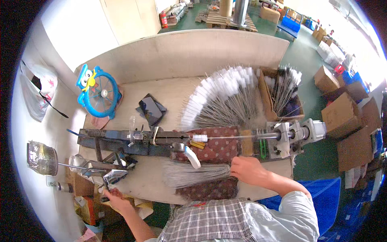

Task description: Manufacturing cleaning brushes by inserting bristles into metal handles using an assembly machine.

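My left hand (116, 199) is closed round a dark lever handle (105, 192) at the lower left of the bench machine. At the right end of a bundle of thin metal wires (197, 174), the fingers of my right hand (246, 168) are pinched together on the wire ends; how many they grip I cannot tell. In the middle of the machine (169, 139), a white bristle brush head (200, 138) sits on a straight rod running right to the motor end (312, 131). A white curved handle (192, 157) angles down over the wires.
Many white-tipped wire brushes (225, 97) lie fanned out behind the machine, beside a cardboard box (266, 94) of more brushes. A black phone (152, 109) and a blue toy-shaped fan (98, 92) stand farther left. Cartons (342, 115) are stacked on the right; a raised board (189, 52) edges the table.
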A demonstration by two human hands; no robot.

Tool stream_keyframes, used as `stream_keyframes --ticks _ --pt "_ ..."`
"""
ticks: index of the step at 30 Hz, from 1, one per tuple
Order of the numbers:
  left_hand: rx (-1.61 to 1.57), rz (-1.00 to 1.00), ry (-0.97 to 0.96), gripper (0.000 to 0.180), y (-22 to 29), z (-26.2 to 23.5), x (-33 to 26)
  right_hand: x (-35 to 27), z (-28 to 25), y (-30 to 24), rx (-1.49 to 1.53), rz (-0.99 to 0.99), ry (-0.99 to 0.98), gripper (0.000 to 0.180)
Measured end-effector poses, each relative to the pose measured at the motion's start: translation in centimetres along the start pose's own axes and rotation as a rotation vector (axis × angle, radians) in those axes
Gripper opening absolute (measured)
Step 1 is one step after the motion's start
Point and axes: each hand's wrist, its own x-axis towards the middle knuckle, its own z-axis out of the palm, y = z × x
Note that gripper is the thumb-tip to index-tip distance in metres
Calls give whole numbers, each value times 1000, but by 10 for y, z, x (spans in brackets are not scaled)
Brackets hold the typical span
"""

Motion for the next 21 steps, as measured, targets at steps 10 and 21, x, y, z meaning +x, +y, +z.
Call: stream_keyframes --ticks 10,21 --pt "-427 -679 -491 28 11 118 -145 -5 -6 18 97 220 -63 19" --pt "-166 -650 -995 22 88 223 -275 2 6 24 149 269 92 12"
